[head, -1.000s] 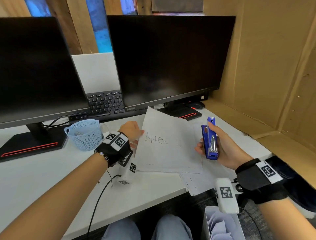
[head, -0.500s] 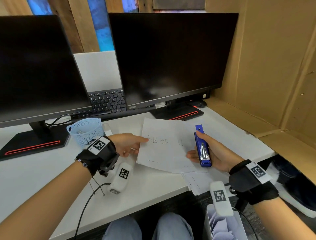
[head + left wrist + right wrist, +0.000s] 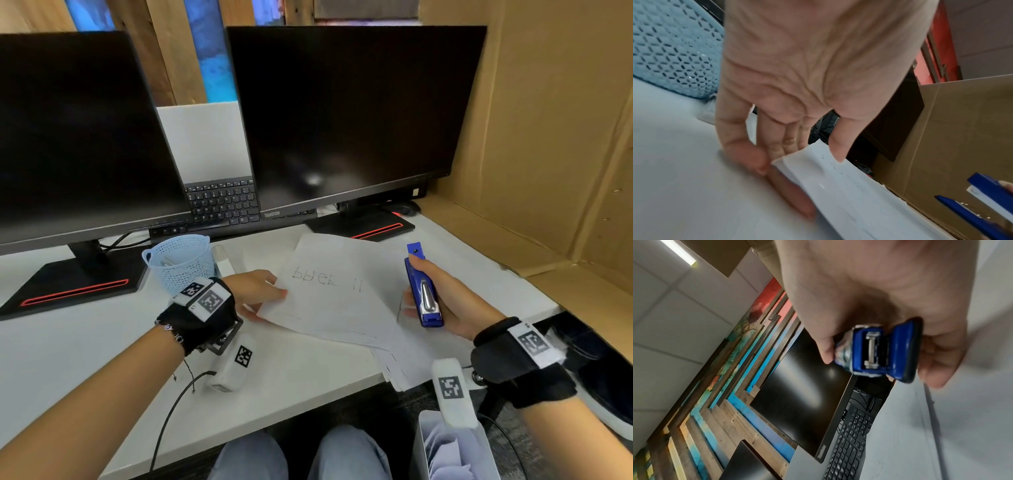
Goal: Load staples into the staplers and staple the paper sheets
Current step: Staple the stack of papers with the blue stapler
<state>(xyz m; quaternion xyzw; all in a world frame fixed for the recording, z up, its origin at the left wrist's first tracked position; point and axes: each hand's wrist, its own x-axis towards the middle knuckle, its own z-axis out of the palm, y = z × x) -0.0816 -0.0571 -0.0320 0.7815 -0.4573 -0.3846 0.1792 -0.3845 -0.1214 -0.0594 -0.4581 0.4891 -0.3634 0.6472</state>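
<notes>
A thin stack of white paper sheets [image 3: 335, 301] with handwriting on top lies slanted on the white desk [image 3: 102, 349]. My left hand [image 3: 260, 291] pinches the stack's left edge. In the left wrist view the thumb lies on top of the paper sheets [image 3: 849, 194] and the fingers [image 3: 795, 199] lie underneath. My right hand [image 3: 455, 305] grips a blue stapler [image 3: 423, 291] with a silver top, held beside the sheets' right edge with its nose pointing away from me. The right wrist view shows the stapler's [image 3: 879, 350] rear end, thumb on one side and fingers on the other.
A light blue mesh basket [image 3: 181, 260] stands just left of my left hand. Two dark monitors [image 3: 342, 113] and a keyboard [image 3: 222, 202] fill the back. A cardboard wall [image 3: 548, 137] closes the right. More sheets [image 3: 411, 363] overhang the desk's front edge above a white bin [image 3: 452, 452].
The sheets, held raised before, have come down flat onto the desk with my left hand. My right hand has lowered the stapler beside their right edge.
</notes>
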